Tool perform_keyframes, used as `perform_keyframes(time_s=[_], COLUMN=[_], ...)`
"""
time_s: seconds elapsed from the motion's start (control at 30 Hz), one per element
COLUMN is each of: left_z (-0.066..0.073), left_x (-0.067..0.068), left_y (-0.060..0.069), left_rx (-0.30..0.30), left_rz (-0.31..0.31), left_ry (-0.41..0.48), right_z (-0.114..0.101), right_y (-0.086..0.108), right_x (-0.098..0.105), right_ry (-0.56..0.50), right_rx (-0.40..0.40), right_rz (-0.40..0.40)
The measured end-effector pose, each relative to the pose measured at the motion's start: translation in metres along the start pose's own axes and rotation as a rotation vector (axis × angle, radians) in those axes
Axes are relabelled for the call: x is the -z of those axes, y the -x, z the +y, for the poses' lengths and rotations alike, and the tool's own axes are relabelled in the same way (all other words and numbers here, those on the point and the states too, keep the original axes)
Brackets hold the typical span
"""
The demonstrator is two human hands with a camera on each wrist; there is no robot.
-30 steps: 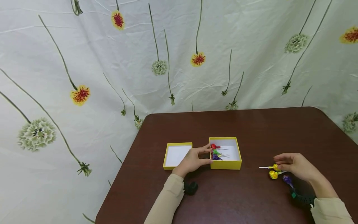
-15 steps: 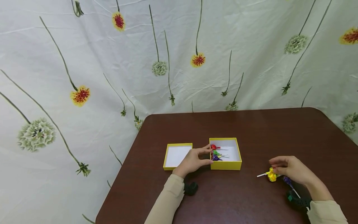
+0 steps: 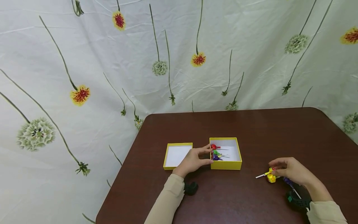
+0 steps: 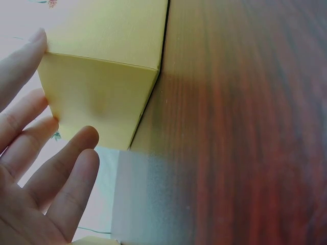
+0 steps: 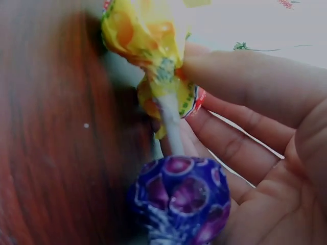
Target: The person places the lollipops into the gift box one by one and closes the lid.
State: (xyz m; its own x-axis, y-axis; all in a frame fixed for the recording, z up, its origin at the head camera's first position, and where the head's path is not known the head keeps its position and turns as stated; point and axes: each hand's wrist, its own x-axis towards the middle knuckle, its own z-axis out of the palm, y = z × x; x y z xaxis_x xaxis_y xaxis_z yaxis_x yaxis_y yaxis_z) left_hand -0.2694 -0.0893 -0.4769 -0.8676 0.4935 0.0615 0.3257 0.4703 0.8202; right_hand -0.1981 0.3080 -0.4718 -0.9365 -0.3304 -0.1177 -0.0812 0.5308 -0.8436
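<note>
My left hand (image 3: 193,161) rests its thumb and fingertips at the left rim of an uncovered yellow box (image 3: 226,165). In the left wrist view, two fingers touch the box's edge while the others stand off it, fairly straight. Inside lie several lollipops, a red one (image 3: 213,146), a green one (image 3: 216,152) and a purple one (image 3: 216,157) among them. To the right, my right hand (image 3: 293,171) pinches a yellow lollipop (image 3: 270,170), its stick pointing left. A second yellow lollipop (image 5: 145,30) lies against it. Nearer the wrist lies a purple lollipop (image 5: 181,196), partly hidden in the head view.
Left of the box lies its shallow yellow-rimmed lid (image 3: 176,155), white inside. All stands on a dark brown table (image 3: 223,199). A white cloth with flower prints (image 3: 179,62) hangs behind it. Each wrist wears a black device (image 3: 191,188).
My right hand has moved slightly left and toward me, and the two yellow lollipops have shifted with it, drawn closer together. The held one's stick now tilts. My left hand has stayed at the box.
</note>
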Motion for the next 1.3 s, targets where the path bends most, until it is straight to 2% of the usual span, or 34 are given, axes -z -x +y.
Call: perform_keyframes(time_s=[0.17, 0.47, 0.83, 1.3], left_z=[0.001, -0.002, -0.001, 0.000], left_x=[0.000, 0.000, -0.001, 0.000], left_y=[0.000, -0.001, 0.000, 0.000], left_rx=[0.000, -0.025, -0.001, 0.000], left_rz=[0.003, -0.001, 0.000, 0.003], left_ry=[0.005, -0.019, -0.010, -0.004], right_z=[0.001, 0.002, -0.003, -0.010], right_y=[0.000, 0.000, 0.000, -0.001], right_x=[0.002, 0.001, -0.005, -0.008], right_ry=[-0.046, -0.037, 0.034, 0.023], right_rx=[-0.025, -0.048, -0.094, -0.066], right_rz=[-0.031, -0.027, 0.114, 0.165])
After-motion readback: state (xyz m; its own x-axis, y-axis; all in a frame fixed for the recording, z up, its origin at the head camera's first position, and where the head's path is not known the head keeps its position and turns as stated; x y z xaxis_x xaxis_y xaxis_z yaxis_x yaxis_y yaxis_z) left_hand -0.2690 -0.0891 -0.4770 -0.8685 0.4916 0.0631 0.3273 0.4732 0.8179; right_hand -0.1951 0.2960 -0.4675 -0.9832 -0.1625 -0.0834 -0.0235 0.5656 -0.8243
